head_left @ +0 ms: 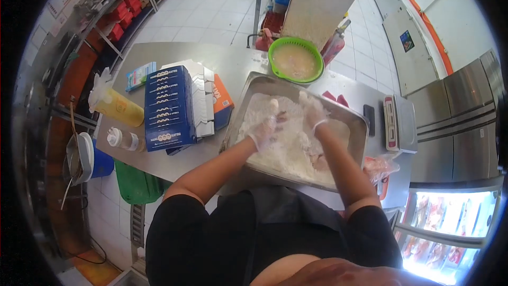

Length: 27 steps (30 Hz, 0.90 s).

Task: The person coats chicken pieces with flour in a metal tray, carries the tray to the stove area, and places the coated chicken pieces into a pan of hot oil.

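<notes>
A deep metal tray of white flour lies in front of me, with a few pale pinkish lumps partly buried at its near right side. Over the left half of the flour is my left hand, in a clear glove dusted white, its fingers apart. A whitish lump or floured fingertip shows at its far end; I cannot tell which. My right hand, also gloved and floury, is at the tray's far right part. Motion blurs its fingers, and whatever they may hold is hidden.
Behind the tray stands a green colander in cloudy liquid. Stacked blue boxes, a yellow-filled container and a shaker jar are at left. A phone, a scale and a plastic bag lie at right.
</notes>
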Tool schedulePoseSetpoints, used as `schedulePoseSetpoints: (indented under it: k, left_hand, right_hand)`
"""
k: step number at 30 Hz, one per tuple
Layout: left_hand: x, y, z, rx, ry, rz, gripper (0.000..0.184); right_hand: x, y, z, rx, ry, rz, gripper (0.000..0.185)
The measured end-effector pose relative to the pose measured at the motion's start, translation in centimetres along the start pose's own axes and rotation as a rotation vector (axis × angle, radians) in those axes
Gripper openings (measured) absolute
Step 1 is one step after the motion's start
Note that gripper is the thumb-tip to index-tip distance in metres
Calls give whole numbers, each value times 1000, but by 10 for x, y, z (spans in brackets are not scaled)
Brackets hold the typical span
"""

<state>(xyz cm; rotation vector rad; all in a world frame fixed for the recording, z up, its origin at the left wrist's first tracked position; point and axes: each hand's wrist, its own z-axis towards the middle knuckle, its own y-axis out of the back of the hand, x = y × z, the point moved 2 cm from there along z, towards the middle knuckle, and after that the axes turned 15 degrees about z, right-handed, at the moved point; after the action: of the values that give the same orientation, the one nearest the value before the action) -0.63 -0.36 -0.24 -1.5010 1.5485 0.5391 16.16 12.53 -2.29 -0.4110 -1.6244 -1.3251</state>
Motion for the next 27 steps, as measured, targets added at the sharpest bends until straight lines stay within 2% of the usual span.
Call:
schedulePoseSetpoints:
  k: [1,2,3,5,7,10,13,16,17,20,22,23,25,27]
  left_hand:
    - [2,8,2,-15,-22,15,82]
    - [3,16,3,-56,-91,103,78]
    - [4,23,4,-98,-162,191,75]
    - [17,35,16,-170,-268,318,67]
    - [44,47,36,-234,-336,390,58]
    - [40,42,28,-375,-711,912,48]
    - [26,37,20,-264,-521,745,47]
    - [28,31,12,-310,-555,906,46]
    - [29,28,12,-277,-528,928,44]
    - [23,26,16,-196,-504,1015,40]
    - [19,23,18,-174,-566,1098,40]
    - [19,22,19,-159,-581,960,38]
    - [23,20,17,-134,-589,765,34]
    - [29,19,18,-136,-570,729,31]
  right_hand:
    - [18,18,7,16,44,-301,35]
    - [4,25,21,2,203,-505,29]
    - [-4,36,38,8,166,-313,23]
    - [5,51,62,-10,87,-230,16]
    - [51,75,76,-50,1,-453,12]
    - [31,83,108,25,-11,-811,20]
    - [37,93,119,136,-139,-766,21]
    - [31,96,127,278,-461,-584,21]
    - [36,96,125,592,-307,-887,27]
    - [40,77,118,852,-1,-971,36]
    - [50,61,100,496,-396,-87,38]
    - [53,51,92,281,-571,351,39]
    - [40,18,84,331,-449,735,44]
    - [48,-7,80,376,-537,1102,46]
